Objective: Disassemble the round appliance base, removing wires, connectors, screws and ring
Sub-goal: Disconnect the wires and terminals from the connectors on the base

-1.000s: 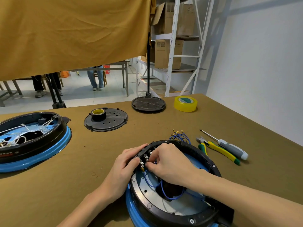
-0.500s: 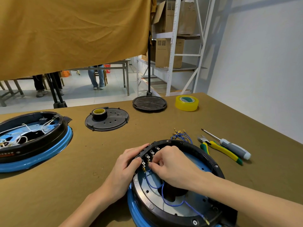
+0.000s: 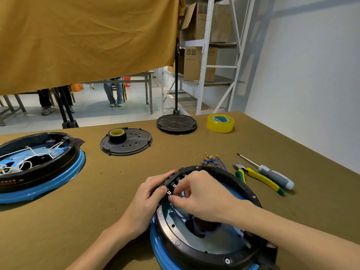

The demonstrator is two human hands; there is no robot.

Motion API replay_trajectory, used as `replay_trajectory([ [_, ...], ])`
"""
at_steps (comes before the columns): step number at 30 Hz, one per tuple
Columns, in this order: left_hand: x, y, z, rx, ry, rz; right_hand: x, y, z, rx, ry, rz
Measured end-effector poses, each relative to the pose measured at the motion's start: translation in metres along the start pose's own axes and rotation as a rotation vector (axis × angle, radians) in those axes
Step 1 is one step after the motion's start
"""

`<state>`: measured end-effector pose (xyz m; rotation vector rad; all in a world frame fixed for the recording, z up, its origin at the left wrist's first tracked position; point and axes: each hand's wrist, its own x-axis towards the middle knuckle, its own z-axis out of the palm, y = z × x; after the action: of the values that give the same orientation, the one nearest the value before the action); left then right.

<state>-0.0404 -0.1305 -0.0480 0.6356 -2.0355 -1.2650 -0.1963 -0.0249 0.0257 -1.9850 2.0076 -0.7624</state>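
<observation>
My left hand (image 3: 151,193) clamps the round base's (image 3: 175,233) black rim; my right hand's (image 3: 202,193) grip pinches a blue wire (image 3: 182,195) just inside it.

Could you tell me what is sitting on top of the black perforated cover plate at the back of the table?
A roll of black tape with a yellow core stands on the black cover plate, towards its left rear. Small holes show beside it; whatever lies beneath the roll is hidden.

round base (image 3: 194,248) near front, loose wires (image 3: 213,162) just behind it, pliers (image 3: 259,177) and screwdriver (image 3: 272,173) right, second base (image 3: 39,172) far left, tape roll (image 3: 220,123) behind
</observation>
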Motion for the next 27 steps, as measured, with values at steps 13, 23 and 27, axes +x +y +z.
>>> replay_trajectory([
  [13, 0.000, -0.001, 0.000, 0.001, -0.002, 0.002, 0.000, -0.007, 0.017, -0.169, 0.001, 0.059],
  [23, 0.000, -0.001, 0.000, -0.002, 0.002, 0.002, -0.004, -0.005, 0.014, -0.185, 0.012, 0.058],
  [27, 0.000, -0.001, 0.000, 0.001, 0.002, 0.004, -0.008, -0.003, 0.009, -0.113, -0.018, 0.036],
])
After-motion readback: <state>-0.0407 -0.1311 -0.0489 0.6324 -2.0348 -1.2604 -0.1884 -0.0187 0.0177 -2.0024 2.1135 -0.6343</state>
